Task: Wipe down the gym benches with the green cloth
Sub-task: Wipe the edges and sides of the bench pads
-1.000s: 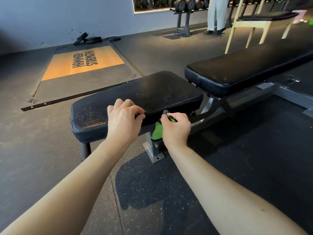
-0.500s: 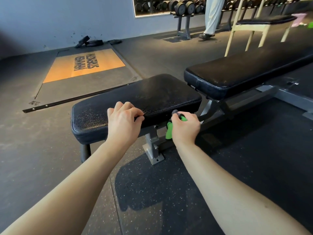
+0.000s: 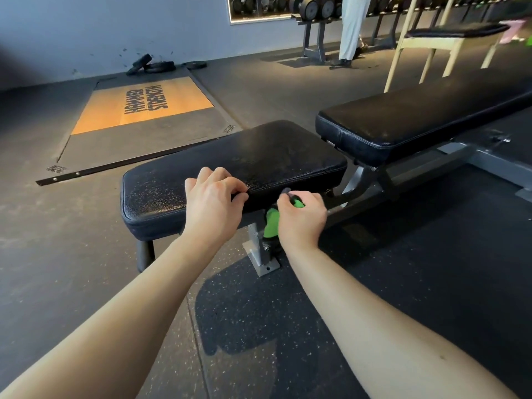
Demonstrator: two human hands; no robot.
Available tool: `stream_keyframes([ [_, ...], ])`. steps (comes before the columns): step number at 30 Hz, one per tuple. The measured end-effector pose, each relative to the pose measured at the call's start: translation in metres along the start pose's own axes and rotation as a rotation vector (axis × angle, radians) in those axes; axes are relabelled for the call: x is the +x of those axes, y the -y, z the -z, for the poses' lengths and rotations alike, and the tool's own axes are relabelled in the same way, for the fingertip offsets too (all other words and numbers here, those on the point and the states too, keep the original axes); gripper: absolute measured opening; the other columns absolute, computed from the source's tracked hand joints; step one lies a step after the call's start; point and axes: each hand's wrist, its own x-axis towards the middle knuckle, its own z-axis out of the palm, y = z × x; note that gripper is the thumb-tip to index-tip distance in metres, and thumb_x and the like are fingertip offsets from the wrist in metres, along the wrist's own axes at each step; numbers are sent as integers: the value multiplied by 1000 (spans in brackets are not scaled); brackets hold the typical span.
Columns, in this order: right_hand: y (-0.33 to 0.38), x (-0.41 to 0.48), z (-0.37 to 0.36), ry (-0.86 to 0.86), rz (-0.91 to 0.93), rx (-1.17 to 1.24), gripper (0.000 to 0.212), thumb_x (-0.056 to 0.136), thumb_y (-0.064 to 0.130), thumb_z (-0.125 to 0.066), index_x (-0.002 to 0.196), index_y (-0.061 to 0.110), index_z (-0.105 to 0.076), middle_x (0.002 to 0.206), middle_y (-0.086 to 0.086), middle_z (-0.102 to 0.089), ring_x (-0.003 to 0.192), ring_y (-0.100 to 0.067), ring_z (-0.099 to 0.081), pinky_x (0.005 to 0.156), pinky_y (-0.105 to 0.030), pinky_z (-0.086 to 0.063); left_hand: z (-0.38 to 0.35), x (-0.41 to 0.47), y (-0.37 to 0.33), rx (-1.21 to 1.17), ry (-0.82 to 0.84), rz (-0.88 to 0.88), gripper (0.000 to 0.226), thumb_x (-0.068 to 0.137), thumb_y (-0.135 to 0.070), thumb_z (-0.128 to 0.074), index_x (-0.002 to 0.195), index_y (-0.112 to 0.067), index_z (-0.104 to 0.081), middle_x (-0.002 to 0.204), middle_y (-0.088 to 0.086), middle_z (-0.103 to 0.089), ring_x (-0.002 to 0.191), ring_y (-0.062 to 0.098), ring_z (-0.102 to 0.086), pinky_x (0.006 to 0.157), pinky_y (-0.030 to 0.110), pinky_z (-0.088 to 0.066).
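A black padded bench stands in front of me, its short seat pad (image 3: 230,162) close and its long back pad (image 3: 417,122) stretching to the right. My left hand (image 3: 214,203) grips the near edge of the seat pad with curled fingers. Just below that edge, my right hand (image 3: 300,217) holds the green cloth (image 3: 272,223) against the underside and frame. Most of the cloth is hidden by the hand; a fold hangs down beside the grey steel support post (image 3: 259,249).
A wooden lifting platform (image 3: 144,105) lies on the floor at the back left, with weight plates (image 3: 155,64) by the wall. A dumbbell rack (image 3: 313,12) and a standing person (image 3: 349,27) are at the back. A pale-framed bench (image 3: 449,36) stands far right.
My right hand with the cloth slid right along the underside of the seat edge, then back a little to the left. My left hand has kept its grip on the pad.
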Motion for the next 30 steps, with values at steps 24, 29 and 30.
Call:
stream_keyframes([
  [24,-16,12,10,-1,126,-47,3,86,17,-75,89,16,-76,97,5,-63,85,0,-60,74,-6,-44,-1,-1,2,5,-1,-3,11,93,-27,-71,100,-24,-79,103,-2,-66,101,25,-48,83,38,-25],
  [29,-13,33,22,-234,-72,70,12,93,24,-71,100,17,-77,104,9,-60,98,-8,-59,74,-14,-47,3,-1,-1,9,23,10,14,96,-29,-68,104,-26,-79,108,-3,-67,104,25,-48,87,42,-31],
  [30,-10,35,21,-262,-88,93,14,94,25,-70,104,17,-77,107,9,-60,104,-12,-59,73,-11,-43,5,0,-2,12,38,19,15,97,-29,-66,106,-27,-78,110,-3,-66,106,24,-48,88,42,-32],
])
